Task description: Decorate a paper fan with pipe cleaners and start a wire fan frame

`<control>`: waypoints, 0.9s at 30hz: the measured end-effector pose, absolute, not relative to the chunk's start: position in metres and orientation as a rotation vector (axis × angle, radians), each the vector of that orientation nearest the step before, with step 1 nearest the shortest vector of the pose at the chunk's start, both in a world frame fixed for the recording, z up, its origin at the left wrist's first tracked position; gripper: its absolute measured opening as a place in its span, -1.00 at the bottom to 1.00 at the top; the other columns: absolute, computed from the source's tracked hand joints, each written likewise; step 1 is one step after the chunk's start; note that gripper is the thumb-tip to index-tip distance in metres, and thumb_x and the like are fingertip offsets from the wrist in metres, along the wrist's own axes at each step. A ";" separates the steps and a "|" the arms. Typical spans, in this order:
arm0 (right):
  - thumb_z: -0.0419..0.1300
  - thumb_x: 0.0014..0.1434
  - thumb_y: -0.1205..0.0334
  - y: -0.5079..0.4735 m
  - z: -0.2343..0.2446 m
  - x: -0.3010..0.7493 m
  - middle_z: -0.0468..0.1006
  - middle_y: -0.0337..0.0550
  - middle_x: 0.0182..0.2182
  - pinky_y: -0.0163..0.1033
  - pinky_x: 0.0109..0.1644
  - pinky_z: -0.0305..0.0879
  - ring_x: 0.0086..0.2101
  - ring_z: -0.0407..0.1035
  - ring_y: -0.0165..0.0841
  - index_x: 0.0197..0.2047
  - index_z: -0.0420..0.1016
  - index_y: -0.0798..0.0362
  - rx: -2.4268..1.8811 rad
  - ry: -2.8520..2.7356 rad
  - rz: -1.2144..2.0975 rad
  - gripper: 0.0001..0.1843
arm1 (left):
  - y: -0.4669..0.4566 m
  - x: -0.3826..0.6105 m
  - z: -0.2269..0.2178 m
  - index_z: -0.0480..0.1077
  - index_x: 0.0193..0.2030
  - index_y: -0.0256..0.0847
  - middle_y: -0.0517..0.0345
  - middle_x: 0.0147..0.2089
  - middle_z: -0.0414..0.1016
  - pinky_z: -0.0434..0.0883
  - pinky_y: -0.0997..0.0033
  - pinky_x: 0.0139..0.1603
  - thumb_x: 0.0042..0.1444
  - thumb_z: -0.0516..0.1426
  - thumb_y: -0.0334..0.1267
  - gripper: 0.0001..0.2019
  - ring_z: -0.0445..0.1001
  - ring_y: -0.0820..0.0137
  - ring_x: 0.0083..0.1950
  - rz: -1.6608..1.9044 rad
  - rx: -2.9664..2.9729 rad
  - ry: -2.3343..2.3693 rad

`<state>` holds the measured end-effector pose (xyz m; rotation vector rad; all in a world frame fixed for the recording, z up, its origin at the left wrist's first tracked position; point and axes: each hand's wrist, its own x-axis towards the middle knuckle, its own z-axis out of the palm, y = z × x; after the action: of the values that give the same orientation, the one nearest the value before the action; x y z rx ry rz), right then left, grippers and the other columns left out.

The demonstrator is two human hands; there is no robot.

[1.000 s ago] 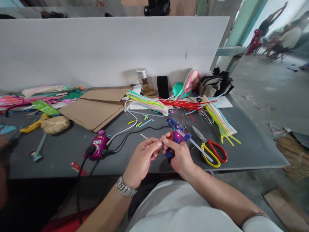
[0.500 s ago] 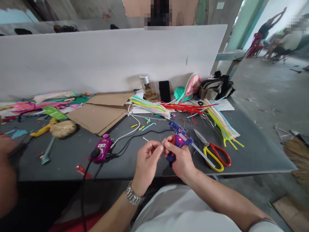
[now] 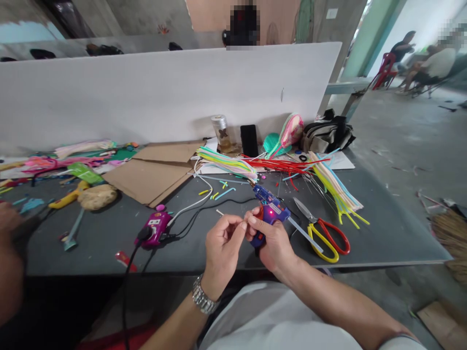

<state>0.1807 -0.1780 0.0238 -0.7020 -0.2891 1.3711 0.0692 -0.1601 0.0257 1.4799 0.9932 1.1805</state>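
Observation:
My right hand [image 3: 275,239] is wrapped round a blue hot glue gun [image 3: 270,205] with a glowing red light. A pale glue stick [image 3: 304,233] sticks out of its rear end, and its nozzle points up and away from me. Close against it, my left hand [image 3: 224,248], with a metal watch at the wrist, is closed in a pinch. Its fingertips meet the right thumb and finger; whatever is between them is too small to make out. A short pale stick [image 3: 219,212] shows just beyond the left fingers. Scissors [image 3: 324,228] with red and yellow handles lie right of the glue gun.
Bundles of coloured pipe cleaners [image 3: 228,163] lie behind my hands. A purple power socket [image 3: 155,227] with cables stands at left, near cardboard sheets [image 3: 153,175]. A jar [image 3: 221,132], a phone [image 3: 249,140] and a bag [image 3: 326,133] line the white board. Another person's arm [image 3: 9,253] is at far left.
My hands hold nearly the same place, fingertips still together beside the glue gun. The view has shifted slightly. In the background, a seated person has lowered their raised arms.

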 end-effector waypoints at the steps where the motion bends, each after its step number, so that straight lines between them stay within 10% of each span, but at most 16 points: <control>1: 0.59 -0.24 0.21 -0.178 0.024 0.181 0.42 -0.36 -0.58 -0.36 -0.47 0.19 -0.56 0.22 -0.50 -0.38 0.47 0.05 -0.698 -0.283 1.376 -0.57 | -0.160 0.069 0.025 0.46 -0.38 -0.19 0.19 -0.45 0.53 0.48 0.47 -0.34 0.23 0.25 -0.19 -0.81 0.51 0.42 -0.42 1.178 1.478 0.995; 27: 0.58 -0.23 0.21 -0.180 0.024 0.180 0.44 -0.35 -0.59 -0.35 -0.45 0.19 -0.57 0.22 -0.49 -0.37 0.47 0.05 -0.630 -0.235 1.425 -0.58 | -0.158 0.061 0.018 0.43 -0.27 -0.15 0.25 -0.34 0.49 0.38 0.51 -0.37 0.34 0.19 -0.34 -0.88 0.44 0.49 -0.39 1.395 2.081 1.103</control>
<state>0.1801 -0.1804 0.0244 -0.6302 -0.2349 1.4253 0.0608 -0.1577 0.0177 2.0808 1.1032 1.3948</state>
